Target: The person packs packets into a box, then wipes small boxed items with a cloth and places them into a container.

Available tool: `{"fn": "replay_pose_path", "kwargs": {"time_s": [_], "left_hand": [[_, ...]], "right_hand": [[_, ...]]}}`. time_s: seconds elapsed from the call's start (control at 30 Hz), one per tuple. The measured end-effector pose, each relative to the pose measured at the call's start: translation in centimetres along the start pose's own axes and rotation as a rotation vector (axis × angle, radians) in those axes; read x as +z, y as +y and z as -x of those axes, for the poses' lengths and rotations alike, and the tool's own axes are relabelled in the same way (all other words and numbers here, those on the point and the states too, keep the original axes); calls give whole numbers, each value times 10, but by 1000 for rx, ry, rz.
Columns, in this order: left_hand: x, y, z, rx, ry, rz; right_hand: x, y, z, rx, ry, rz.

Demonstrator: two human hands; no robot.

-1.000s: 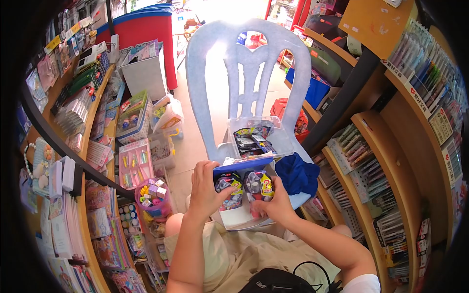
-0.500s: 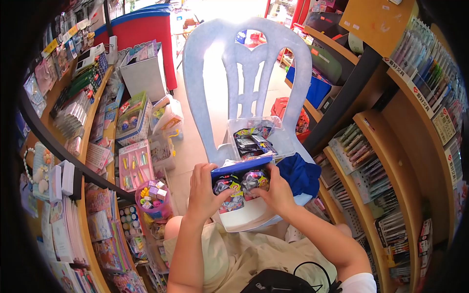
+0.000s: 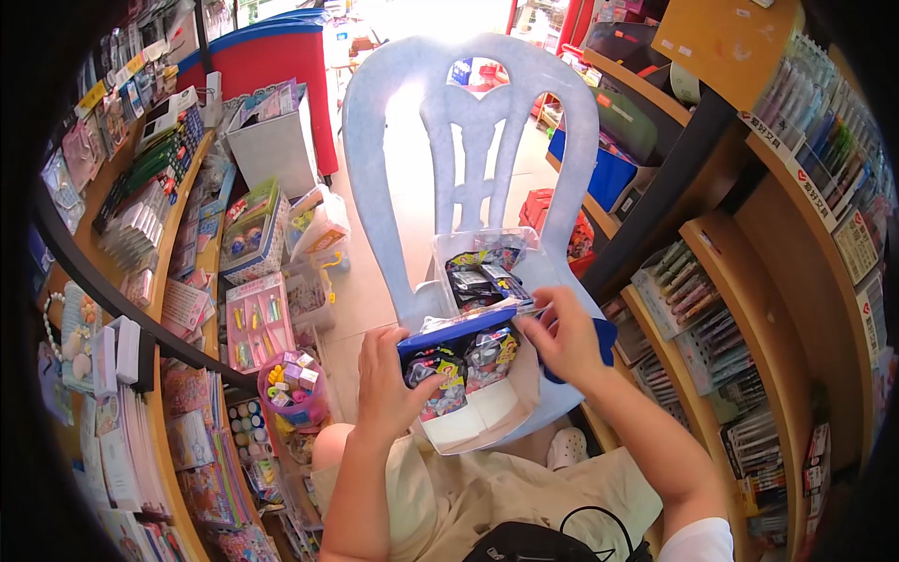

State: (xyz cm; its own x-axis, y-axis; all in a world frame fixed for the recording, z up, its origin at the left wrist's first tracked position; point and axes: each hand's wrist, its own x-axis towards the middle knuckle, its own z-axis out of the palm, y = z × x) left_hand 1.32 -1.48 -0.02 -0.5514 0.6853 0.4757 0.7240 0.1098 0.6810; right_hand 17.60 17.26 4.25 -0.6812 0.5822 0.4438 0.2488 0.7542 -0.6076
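A shallow box with a blue edge (image 3: 449,330) and a white inner flap (image 3: 492,409) stands tilted on the chair seat in front of me. Two shiny dark printed packets lean inside it, a left packet (image 3: 444,395) and a right packet (image 3: 490,361). My left hand (image 3: 389,386) grips the box's left end, its thumb pressed on the left packet. At the right end, my right hand (image 3: 571,345) has thumb and fingers apart, close to the box corner, with nothing visible between them. Behind the box, a clear plastic bin (image 3: 536,251) holds several similar packets.
The light blue plastic chair (image 3: 363,187) faces me, with dark blue cloth (image 3: 607,339) on its right side. Shelves of pens (image 3: 749,328) curve close on the right. Stationery shelves (image 3: 178,253) and a pink basket (image 3: 298,405) stand on the left.
My right hand has come off the right packet and moved up and right to the box corner, its fingers spreading. My left hand keeps its grip; the box has shifted slightly left.
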Motion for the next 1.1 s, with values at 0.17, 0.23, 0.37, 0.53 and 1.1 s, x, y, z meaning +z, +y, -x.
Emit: {"fn": "replay_pose_path", "kwargs": {"time_s": [0.17,0.23,0.37,0.53,1.1], "left_hand": [[0,-2,5,-33,-12,-17],[1,0,4,-25,-3,-26],[0,1,0,9,24,-52],[-1,1,-2,23,11,-52],[-4,-1,1,6,-29,5]], "right_hand": [[22,74,-53,82,-24,45],[36,87,-76,46,-81,128],[74,115,-107,-92,-123,349],[97,96,-118,-118,-399,720],[-32,-11,17,475,-118,-721]]}}
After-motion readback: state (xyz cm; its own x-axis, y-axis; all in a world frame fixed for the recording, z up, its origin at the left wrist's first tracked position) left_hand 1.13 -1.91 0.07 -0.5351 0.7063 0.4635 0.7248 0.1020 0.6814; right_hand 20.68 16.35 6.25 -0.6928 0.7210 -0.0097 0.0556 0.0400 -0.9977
